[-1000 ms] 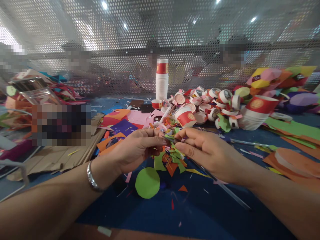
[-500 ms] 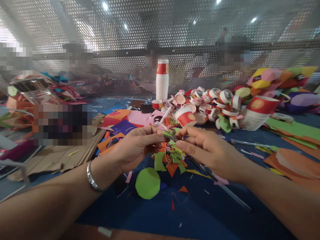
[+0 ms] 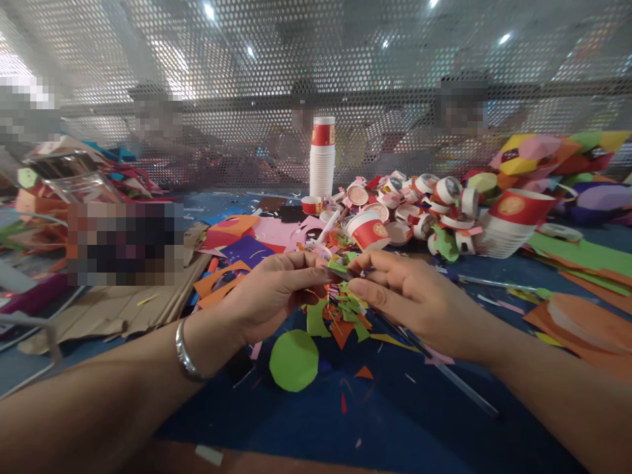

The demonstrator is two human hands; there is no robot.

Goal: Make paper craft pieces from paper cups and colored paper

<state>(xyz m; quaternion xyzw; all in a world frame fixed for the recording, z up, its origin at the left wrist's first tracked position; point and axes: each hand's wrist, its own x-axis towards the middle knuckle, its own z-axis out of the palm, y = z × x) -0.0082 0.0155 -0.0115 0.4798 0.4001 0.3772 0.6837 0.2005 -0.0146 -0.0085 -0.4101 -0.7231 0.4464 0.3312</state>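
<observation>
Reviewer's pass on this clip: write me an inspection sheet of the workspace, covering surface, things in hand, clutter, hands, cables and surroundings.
Surface: blue work surface, strewn with paper bits.
Things in hand: small green piece at the fingertips; a green paper disc lies nearer the wearer.
Clutter: paper scraps beneath the hands; heaped cup pieces and a tall cup stack beyond; cardboard to the left.
Hands: left hand has its grip on the green piece; right hand meets it, its grip unclear.
Cables: nothing seen.
Surroundings: perforated screen behind; blurred figures, detail unreadable.
</observation>
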